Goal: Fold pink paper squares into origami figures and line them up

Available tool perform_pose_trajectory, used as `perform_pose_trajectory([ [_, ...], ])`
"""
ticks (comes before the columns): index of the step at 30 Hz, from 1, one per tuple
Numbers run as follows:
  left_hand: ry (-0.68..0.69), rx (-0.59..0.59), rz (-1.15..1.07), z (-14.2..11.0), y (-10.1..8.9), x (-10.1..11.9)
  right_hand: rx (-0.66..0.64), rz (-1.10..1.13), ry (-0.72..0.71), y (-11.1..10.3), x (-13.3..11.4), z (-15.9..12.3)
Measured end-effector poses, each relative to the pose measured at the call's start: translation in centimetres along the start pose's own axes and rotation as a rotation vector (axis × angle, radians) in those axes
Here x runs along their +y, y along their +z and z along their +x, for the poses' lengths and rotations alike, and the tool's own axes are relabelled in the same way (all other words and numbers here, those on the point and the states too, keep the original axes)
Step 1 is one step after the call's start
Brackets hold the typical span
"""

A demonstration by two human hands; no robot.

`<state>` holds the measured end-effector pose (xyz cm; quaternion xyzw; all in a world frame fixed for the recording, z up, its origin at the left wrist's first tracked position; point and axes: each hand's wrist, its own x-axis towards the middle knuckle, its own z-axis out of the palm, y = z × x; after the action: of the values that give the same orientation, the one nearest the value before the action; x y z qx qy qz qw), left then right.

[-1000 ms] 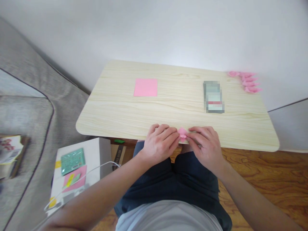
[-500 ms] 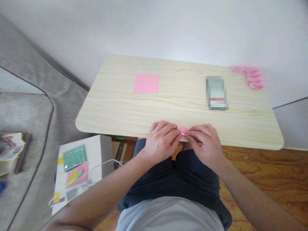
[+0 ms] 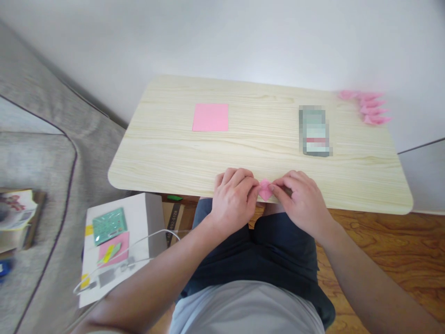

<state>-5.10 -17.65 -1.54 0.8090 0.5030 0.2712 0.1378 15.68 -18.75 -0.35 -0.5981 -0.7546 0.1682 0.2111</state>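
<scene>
A small folded piece of pink paper (image 3: 265, 190) is pinched between my two hands at the front edge of the wooden table (image 3: 167, 157). My left hand (image 3: 234, 195) grips its left side with thumb and fingertips, the other fingers curled. On the right side, my right hand (image 3: 301, 197) pinches it between thumb and index finger. The paper's outer corners are hidden by my fingertips. Farther back on the table lies a flat pink paper square (image 3: 210, 117). Several folded pink paper pieces (image 3: 373, 109) sit in a row at the back right corner.
A blurred-out phone-like object (image 3: 314, 131) lies on the table's right half. Left below the table, a white box (image 3: 137, 208) bears a green packet (image 3: 110, 226), pink paper and a white cable (image 3: 153, 236). A grey sofa (image 3: 90, 134) stands at the left.
The pink paper in my hands now shows more of its surface, in a diamond-like outline. My fingers have shifted slightly, and the view has tilted a little.
</scene>
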Motion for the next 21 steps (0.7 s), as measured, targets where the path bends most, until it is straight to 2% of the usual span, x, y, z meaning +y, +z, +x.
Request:
perform_pose_trajectory([
  [11,-0.085,-0.023,0.059,0.3,0.0,0.9,-0.064,-0.133,0.088,-0.1,-1.2,1.3],
  [21,-0.071,-0.052,0.028,0.4,-0.3,1.1,0.116,-0.102,0.069,1.2,-0.7,-0.5],
])
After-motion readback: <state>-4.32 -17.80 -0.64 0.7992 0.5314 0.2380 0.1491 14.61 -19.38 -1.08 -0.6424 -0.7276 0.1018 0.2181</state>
